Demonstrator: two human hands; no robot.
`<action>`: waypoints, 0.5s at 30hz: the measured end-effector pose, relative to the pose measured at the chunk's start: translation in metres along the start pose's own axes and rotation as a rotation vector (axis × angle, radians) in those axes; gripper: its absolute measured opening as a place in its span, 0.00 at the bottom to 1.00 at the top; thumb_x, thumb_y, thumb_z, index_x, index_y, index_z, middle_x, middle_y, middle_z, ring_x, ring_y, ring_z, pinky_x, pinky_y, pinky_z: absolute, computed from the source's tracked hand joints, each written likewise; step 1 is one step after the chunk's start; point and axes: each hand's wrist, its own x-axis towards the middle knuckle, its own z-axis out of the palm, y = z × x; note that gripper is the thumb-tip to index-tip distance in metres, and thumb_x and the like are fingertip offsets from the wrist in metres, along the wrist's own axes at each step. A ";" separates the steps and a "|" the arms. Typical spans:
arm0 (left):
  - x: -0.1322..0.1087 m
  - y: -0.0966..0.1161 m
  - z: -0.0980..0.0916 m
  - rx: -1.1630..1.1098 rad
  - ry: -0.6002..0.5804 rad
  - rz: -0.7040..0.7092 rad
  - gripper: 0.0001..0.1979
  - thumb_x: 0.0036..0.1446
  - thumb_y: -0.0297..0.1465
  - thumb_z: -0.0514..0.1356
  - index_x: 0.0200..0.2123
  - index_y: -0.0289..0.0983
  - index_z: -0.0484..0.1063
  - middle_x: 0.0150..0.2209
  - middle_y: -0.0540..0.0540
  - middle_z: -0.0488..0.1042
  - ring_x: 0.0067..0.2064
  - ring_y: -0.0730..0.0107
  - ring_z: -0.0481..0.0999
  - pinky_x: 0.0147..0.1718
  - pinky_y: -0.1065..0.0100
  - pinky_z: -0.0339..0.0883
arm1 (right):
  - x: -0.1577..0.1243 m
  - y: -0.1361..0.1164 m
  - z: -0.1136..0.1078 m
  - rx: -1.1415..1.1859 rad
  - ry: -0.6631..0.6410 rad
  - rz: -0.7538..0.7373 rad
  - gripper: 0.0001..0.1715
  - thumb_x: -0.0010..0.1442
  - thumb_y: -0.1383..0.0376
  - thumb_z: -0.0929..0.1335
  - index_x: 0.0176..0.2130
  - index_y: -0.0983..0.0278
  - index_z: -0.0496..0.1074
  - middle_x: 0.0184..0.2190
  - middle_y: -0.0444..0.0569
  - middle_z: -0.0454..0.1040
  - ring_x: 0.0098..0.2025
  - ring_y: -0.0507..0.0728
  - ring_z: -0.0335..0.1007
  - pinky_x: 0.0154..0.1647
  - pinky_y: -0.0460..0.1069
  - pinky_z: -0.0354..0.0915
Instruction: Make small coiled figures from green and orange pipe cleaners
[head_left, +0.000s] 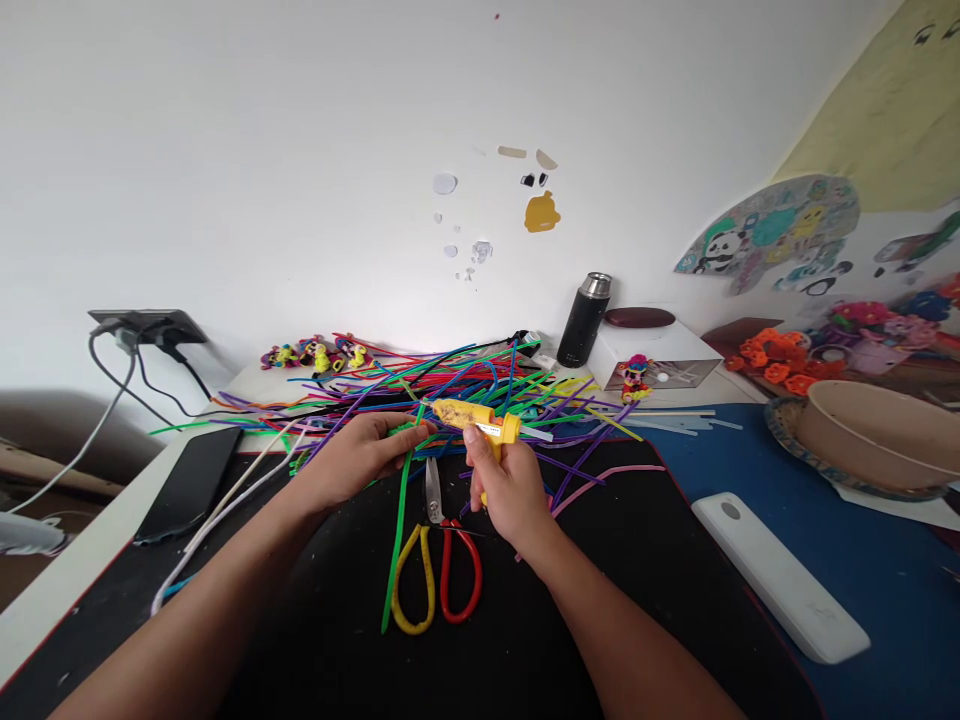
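My right hand (pixel 504 488) is closed round the grip of a yellow glue gun (pixel 474 417), whose nozzle points left toward my left hand. My left hand (pixel 358 456) pinches a green pipe cleaner (pixel 399 520) close to the nozzle, above a black mat (pixel 315 640). The green stem runs down past a pair of scissors (pixel 439 560) with one yellow and one red handle, lying on the mat between my forearms. Behind both hands spreads a heap of several coloured pipe cleaners (pixel 465 385).
A black phone (pixel 187 482) and white cables (pixel 225 510) lie at the left. A black flask (pixel 585 320), white box (pixel 660 352), small pipe-cleaner figures (pixel 315 354), a beige bowl (pixel 877 432) and a white flat device (pixel 780 575) on a blue mat stand behind and right.
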 end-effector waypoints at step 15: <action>-0.001 0.001 0.000 0.048 0.008 0.006 0.35 0.55 0.64 0.66 0.41 0.36 0.81 0.22 0.56 0.59 0.24 0.71 0.54 0.23 0.69 0.45 | 0.001 -0.003 -0.001 0.014 0.021 0.014 0.40 0.67 0.30 0.65 0.25 0.58 0.65 0.11 0.39 0.62 0.13 0.53 0.65 0.15 0.46 0.57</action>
